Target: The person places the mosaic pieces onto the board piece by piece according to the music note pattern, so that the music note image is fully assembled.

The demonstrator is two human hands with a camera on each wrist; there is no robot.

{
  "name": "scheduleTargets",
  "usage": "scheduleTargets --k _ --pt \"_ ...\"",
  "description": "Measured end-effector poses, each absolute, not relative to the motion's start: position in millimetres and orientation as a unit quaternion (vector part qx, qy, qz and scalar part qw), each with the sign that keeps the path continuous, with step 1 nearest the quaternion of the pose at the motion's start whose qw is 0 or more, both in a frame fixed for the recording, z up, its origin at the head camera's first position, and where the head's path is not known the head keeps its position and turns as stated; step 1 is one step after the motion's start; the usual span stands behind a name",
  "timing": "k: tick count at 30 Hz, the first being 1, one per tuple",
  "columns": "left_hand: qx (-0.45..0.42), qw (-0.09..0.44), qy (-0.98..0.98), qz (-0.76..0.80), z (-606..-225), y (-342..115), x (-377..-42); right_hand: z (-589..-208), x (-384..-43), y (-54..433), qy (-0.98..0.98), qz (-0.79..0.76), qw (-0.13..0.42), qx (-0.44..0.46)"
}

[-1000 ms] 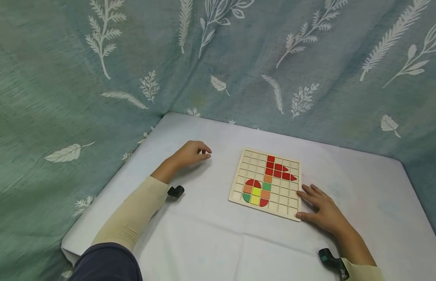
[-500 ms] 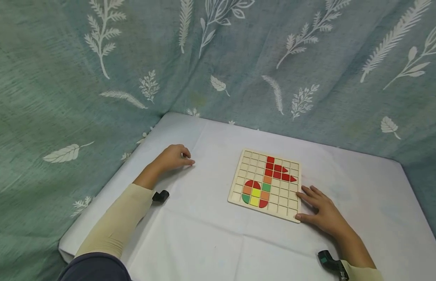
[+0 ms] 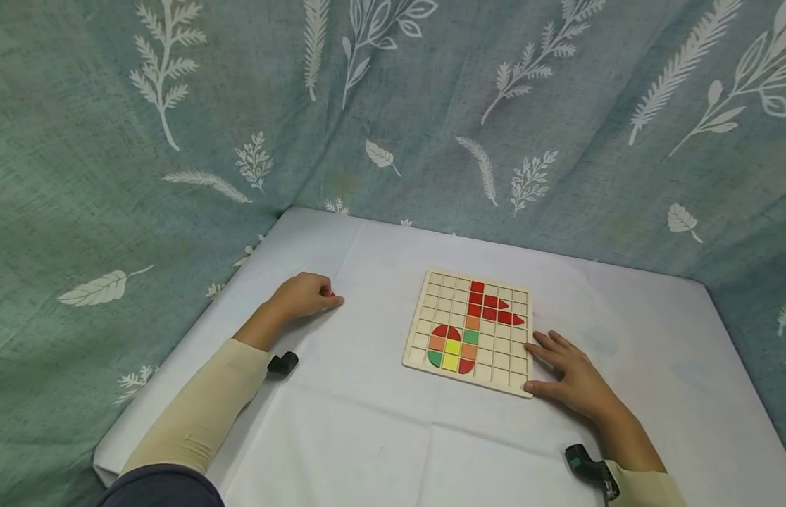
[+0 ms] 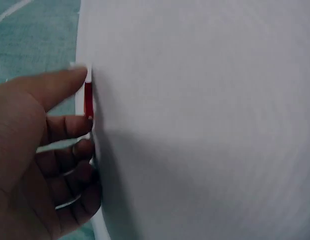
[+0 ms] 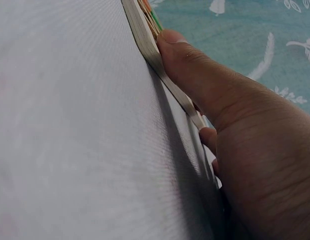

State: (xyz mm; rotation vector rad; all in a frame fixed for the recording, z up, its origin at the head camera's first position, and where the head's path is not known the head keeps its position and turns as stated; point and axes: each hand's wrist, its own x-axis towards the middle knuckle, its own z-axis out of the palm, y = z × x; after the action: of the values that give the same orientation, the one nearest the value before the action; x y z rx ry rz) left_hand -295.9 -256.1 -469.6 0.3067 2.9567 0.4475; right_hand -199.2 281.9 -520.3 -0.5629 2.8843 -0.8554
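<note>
My left hand (image 3: 301, 296) is over the white table, left of the board. Its thumb and index finger pinch a small red tile (image 4: 88, 100). Only the tile's narrow side shows in the left wrist view, and its full shape is hidden. The square wooden grid board (image 3: 507, 359) lies flat at mid-table, with red, orange, green and yellow tiles set in some of its cells. Against the board's right edge rests my right hand (image 3: 573, 377), its thumb at the near corner and its fingers fairly straight. In the right wrist view the thumb (image 5: 190, 62) touches the board's rim.
A white cloth (image 3: 355, 436) covers the table. Green-blue fabric with white leaf prints (image 3: 418, 120) hangs behind and at the left. Dark wrist cameras (image 3: 282, 365) stick out from both forearms, close above the cloth.
My left hand has moved left and slightly toward me, away from the board; the red tile shows at its fingertips. My right hand stays at the board's edge. The head view has shifted slightly.
</note>
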Motion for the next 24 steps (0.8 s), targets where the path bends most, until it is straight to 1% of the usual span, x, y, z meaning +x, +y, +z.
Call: scheduleTargets --k 7,11,15,20,24 --pt "0.108 0.061 0.988 0.088 -467.4 -244.5 -299.6 -520.0 -198.5 281.6 0.942 -0.281 0.043 -0.178" --pt "0.103 0.076 0.989 0.071 -463.3 -246.5 -300.2 -521.8 -198.1 280.2 0.942 -0.282 0.048 -0.176" --pt "0.120 0.088 0.986 0.076 -460.0 -250.0 -302.6 -523.1 -197.0 279.8 0.943 -0.280 0.047 -0.174" --pt "0.139 0.072 0.982 0.102 -456.9 -248.2 -306.6 -521.2 -197.7 279.4 0.945 -0.272 0.047 -0.178" --pt "0.165 0.058 0.978 0.110 -451.5 -232.1 -314.4 -518.0 -199.0 279.7 0.946 -0.266 0.046 -0.179"
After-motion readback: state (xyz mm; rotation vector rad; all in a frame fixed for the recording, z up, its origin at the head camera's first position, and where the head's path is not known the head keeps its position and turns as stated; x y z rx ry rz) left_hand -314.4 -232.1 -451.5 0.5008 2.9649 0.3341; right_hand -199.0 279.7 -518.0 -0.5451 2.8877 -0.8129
